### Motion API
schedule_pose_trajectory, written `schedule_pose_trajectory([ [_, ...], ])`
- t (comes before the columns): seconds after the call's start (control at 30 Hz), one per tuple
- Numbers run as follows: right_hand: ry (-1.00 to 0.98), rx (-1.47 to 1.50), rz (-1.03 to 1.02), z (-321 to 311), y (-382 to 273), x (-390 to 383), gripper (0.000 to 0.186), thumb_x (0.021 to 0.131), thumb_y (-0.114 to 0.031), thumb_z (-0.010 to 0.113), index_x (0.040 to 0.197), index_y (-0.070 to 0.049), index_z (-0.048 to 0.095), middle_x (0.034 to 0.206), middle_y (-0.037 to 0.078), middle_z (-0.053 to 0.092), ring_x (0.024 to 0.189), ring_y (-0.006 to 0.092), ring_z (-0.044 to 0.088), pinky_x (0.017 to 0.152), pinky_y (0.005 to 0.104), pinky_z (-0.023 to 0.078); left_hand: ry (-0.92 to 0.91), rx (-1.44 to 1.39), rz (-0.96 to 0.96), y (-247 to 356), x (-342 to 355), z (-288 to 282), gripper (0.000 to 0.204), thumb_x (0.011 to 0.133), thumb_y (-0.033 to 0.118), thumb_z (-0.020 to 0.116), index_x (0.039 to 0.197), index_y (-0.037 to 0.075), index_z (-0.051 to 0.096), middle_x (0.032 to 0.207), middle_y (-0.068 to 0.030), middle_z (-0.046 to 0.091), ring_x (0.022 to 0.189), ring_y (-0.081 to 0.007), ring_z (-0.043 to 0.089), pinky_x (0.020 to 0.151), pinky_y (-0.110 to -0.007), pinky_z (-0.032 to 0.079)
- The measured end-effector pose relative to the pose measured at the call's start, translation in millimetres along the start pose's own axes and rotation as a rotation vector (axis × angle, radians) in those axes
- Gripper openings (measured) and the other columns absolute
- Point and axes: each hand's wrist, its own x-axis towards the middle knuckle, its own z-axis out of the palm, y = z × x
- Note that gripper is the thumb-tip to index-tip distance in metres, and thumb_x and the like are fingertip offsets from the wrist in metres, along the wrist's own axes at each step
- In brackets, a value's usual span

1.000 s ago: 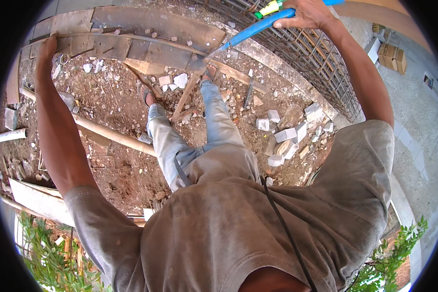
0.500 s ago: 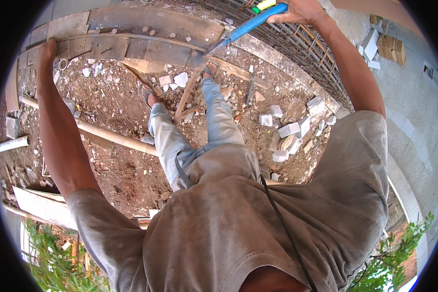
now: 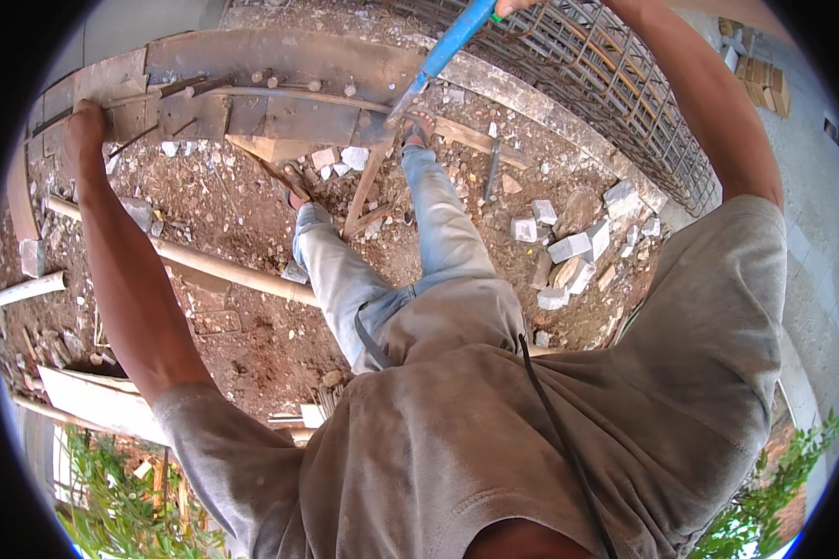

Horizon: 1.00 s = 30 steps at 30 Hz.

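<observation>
At the left of the head view, my left hand (image 3: 86,126) is closed round a thin metal rod (image 3: 242,90) that lies along the curved, worn planks (image 3: 308,54). Short round pegs (image 3: 350,90) stick up from the wood beside the rod. My right hand (image 3: 517,6), partly cut off by the top edge, grips the upper end of a long blue-handled bar (image 3: 452,42). A bit of green shows by that hand. The bar narrows to a grey metal end near the rod's right end, by my right foot; how they meet is hard to make out.
A stack of tied steel reinforcement (image 3: 615,88) lies at the upper right beyond a concrete kerb (image 3: 531,116). Broken blocks (image 3: 569,247), wooden props (image 3: 368,177) and rubble cover the soil around my sandalled feet. A pale pole (image 3: 233,270) crosses the ground at left.
The blue-handled bar has swung to a steeper angle as my right hand moved up and left, partly out of view. My left hand stays on the rod. The whole view has shifted slightly.
</observation>
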Motion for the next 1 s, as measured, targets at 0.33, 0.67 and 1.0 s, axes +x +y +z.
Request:
schedule_pose_trajectory([
  [0.33,0.024,0.182,0.205,35,-33,-57,0.07,0.056,-0.078,0.075,0.065,-0.01,0.066,0.062,0.013,0.062,0.061,0.0358,0.063,0.057,0.0474,0.047,-0.005,0.055,-0.038,-11,17,5,0.07,0.092,0.047,0.026,0.129,0.0,0.061,0.136,-0.0236,0.056,0.128,-0.0388,0.053,0.107,-0.046,0.039],
  [0.67,-0.109,0.222,0.225,8,20,-77,0.063,0.064,-0.068,0.077,0.079,-0.008,0.069,0.077,0.017,0.067,0.078,0.0392,0.066,0.07,0.0488,0.051,0.019,0.023,0.084,-16,28,19,0.074,0.092,0.052,0.027,0.124,-0.004,0.062,0.131,-0.0285,0.057,0.127,-0.044,0.052,0.108,-0.049,0.039],
  [1.0,-0.037,0.117,0.177,36,52,-86,0.066,0.054,-0.075,0.076,0.062,-0.011,0.063,0.066,0.014,0.063,0.064,0.0372,0.064,0.058,0.0471,0.049,-0.048,0.088,0.051,-23,37,18,0.072,0.093,0.049,0.025,0.133,-0.002,0.058,0.141,-0.0258,0.05,0.135,-0.0386,0.046,0.111,-0.045,0.035],
])
